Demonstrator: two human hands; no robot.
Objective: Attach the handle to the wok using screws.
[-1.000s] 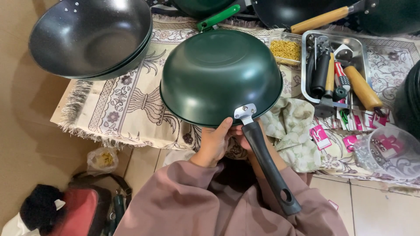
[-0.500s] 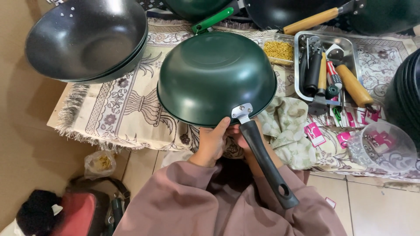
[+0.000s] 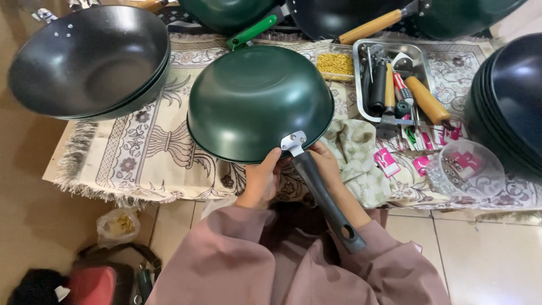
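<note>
A dark green wok (image 3: 257, 101) is held upside down over the front edge of a patterned rug (image 3: 141, 152), its black handle (image 3: 327, 200) pointing back toward the person. The left hand (image 3: 262, 181) is closed on the rim just beside the metal handle bracket (image 3: 293, 141), thumb on top. The right hand (image 3: 327, 164) is curled under the handle's root at the bracket; its fingers are mostly hidden. A crumpled cloth (image 3: 361, 158) lies just right of the hands. Stacked black woks (image 3: 87, 59) are seen at the rug's left edge. A metal tray of tools (image 3: 395, 85) sits toward the back right, with a clear plastic bowl (image 3: 466, 166) near the front right corner.
</note>
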